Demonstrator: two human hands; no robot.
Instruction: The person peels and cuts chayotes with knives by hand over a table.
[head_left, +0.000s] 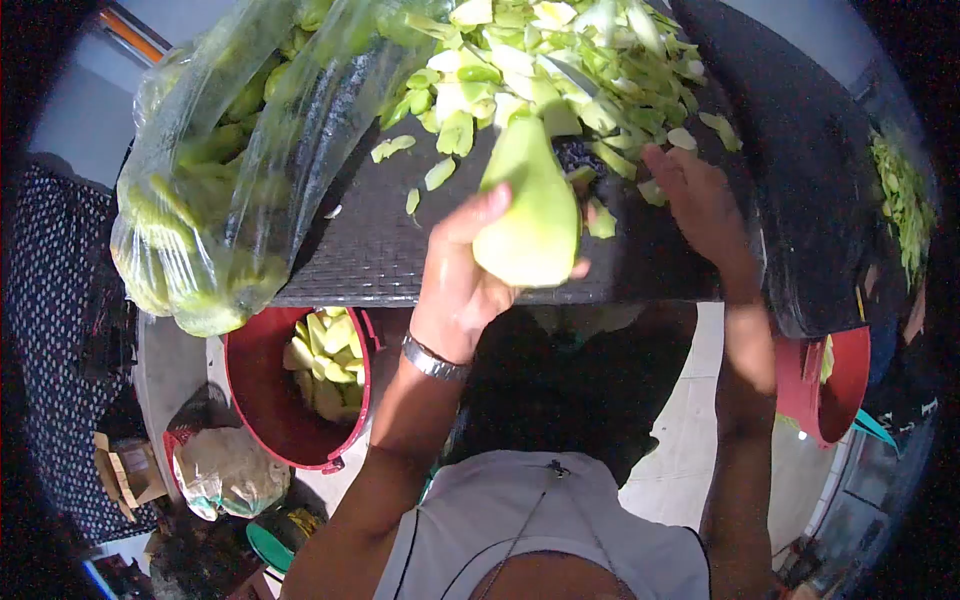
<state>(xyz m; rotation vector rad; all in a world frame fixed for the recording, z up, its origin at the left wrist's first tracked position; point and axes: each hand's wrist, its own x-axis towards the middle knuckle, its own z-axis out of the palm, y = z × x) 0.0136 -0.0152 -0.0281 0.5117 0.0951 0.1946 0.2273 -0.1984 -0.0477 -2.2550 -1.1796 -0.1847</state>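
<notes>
My left hand (465, 265), with a metal watch on the wrist, is wrapped round a peeled, pale green, pear-shaped fruit (530, 215). The fruit is held above the front edge of the dark table, narrow end pointing away from me. To its right, my right hand (700, 205) hovers by the peelings, its fingers blurred and partly hidden. A grey blade-like shape (580, 85) shows among the peelings up and left of that hand; whether the two join I cannot make out. Behind the fruit spreads a heap of green peelings (475, 75).
A clear plastic bag of green fruits (205, 220) hangs over the table's left edge. Below it stands a red tub (270, 400) with pale cut pieces (330, 345). Another red container (845, 385) is at the right. A stuffed sack (230, 470) sits on the floor at left.
</notes>
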